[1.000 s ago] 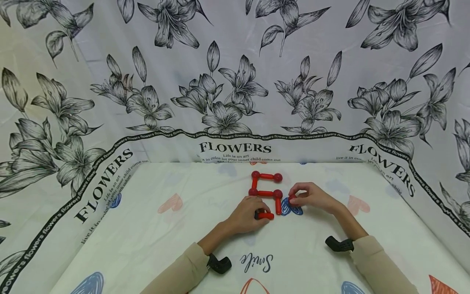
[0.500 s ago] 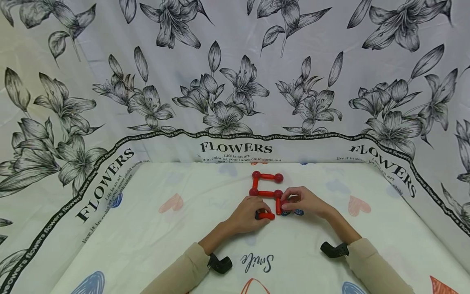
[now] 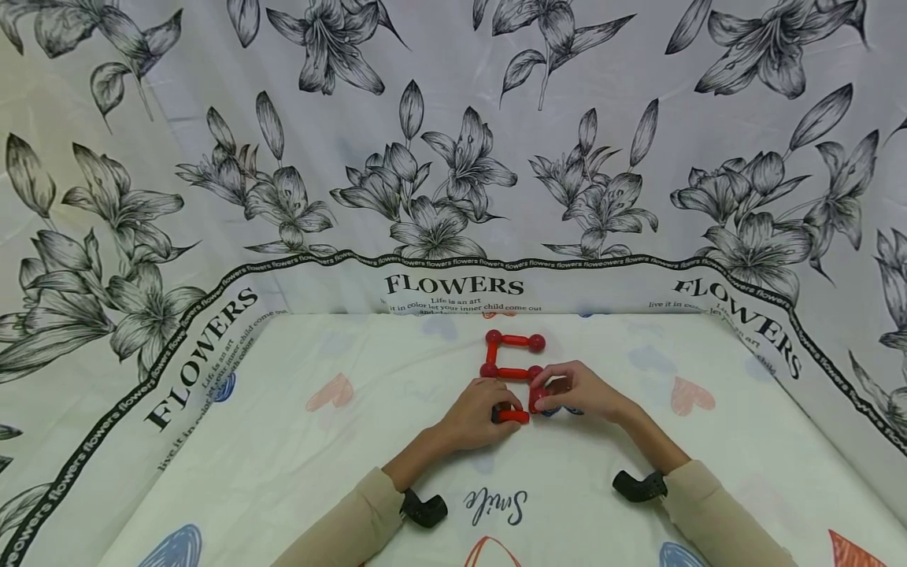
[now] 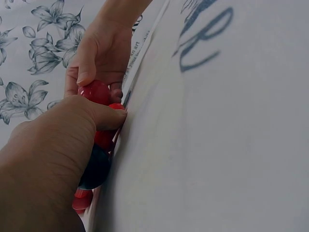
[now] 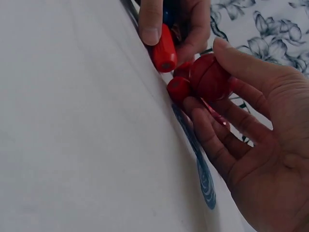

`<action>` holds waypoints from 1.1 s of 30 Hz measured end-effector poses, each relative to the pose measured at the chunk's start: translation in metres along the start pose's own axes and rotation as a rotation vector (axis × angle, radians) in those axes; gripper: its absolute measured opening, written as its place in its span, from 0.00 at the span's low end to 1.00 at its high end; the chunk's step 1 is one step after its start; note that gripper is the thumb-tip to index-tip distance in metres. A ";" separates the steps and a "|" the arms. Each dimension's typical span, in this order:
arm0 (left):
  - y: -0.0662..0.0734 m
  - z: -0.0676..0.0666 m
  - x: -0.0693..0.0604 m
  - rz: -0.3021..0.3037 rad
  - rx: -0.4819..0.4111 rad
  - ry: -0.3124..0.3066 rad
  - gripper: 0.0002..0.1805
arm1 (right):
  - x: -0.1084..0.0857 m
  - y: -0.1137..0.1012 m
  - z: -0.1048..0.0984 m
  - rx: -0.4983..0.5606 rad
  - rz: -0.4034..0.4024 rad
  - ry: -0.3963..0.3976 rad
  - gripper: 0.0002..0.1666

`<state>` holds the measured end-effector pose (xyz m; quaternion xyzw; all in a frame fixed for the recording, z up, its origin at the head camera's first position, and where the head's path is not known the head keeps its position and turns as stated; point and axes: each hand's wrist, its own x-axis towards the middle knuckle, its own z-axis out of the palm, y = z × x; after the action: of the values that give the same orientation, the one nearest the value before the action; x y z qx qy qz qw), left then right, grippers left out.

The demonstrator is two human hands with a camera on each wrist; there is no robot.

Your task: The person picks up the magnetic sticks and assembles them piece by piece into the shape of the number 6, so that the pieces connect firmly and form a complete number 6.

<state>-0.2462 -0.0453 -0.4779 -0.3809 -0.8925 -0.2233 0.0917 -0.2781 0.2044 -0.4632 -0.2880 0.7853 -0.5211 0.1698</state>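
Observation:
A figure of red rods (image 3: 515, 341) and red balls (image 3: 493, 336) lies on the cloth at the far middle. From its near right ball, one more rod (image 5: 177, 89) points toward the person, partly covered by the right hand in the head view. My right hand (image 3: 584, 394) pinches a loose red ball (image 5: 210, 77) between thumb and fingers, close beside that rod's end. Whether ball and rod touch, I cannot tell. Just left of it, my left hand (image 3: 468, 416) grips a short red rod (image 3: 515, 416) with a dark blue ball (image 4: 96, 167) at its other end.
White cloth (image 3: 340, 480) printed with hearts and the word Smile covers the table. Behind stands a white curtain (image 3: 453, 181) with black flowers. Black wrist cameras sit by the left cuff (image 3: 423, 509) and the right cuff (image 3: 639, 486).
My right hand has moved left with the red ball, up to the rod pointing toward the person. My left hand has stayed in place with its rod.

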 end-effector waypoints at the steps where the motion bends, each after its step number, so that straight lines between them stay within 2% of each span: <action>1: 0.000 0.000 0.000 -0.001 0.003 -0.001 0.09 | 0.000 0.000 0.001 -0.003 -0.009 -0.003 0.20; 8: 0.001 -0.002 0.000 -0.018 0.005 -0.015 0.11 | 0.003 -0.001 0.011 -0.013 -0.056 0.002 0.20; 14: 0.001 -0.002 0.001 -0.016 0.005 -0.012 0.12 | 0.003 -0.002 0.014 -0.034 0.004 -0.026 0.21; 25: -0.002 0.001 -0.001 -0.002 -0.015 0.000 0.09 | 0.001 -0.003 0.009 -0.165 0.103 -0.029 0.21; 33: -0.003 0.002 0.000 -0.017 -0.007 -0.007 0.09 | 0.000 -0.002 0.009 -0.205 0.106 -0.006 0.21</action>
<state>-0.2480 -0.0463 -0.4804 -0.3745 -0.8953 -0.2258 0.0853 -0.2724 0.1975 -0.4649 -0.2632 0.8481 -0.4276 0.1692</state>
